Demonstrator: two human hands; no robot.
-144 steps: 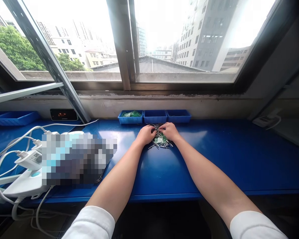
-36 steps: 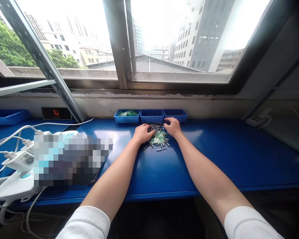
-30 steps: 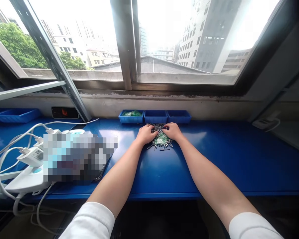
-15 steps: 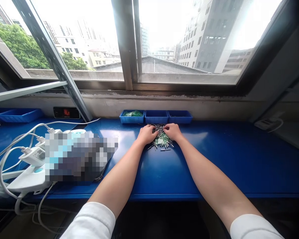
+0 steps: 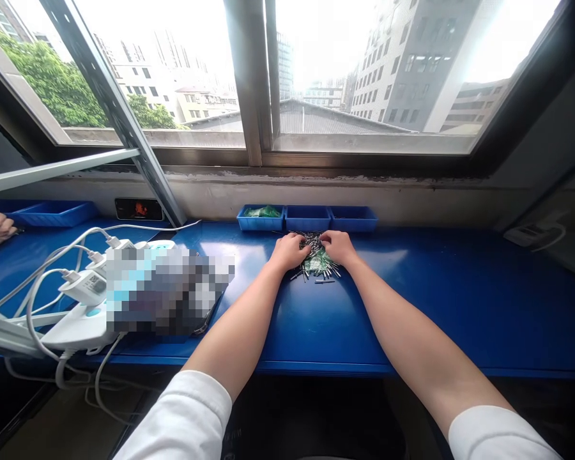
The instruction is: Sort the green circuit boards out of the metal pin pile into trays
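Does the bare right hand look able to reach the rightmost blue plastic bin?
Probably yes: the right hand is just in front of the rightmost blue bin, and nothing I see blocks the way.

Slim, dark and silvery metal rods (image 5: 311, 241) lie in a loose, tangled heap on the blue table (image 5: 316, 326), closer to its far edge than its near edge. They point every which way (the left and right sides of the heap are partly hidden). A green-and-clear packet (image 5: 317, 262) lies flat among them, towards the near edge, with rod ends fanning out around it. One loose rod (image 5: 324, 282) lies just beyond, roughly parallel to the near edge.
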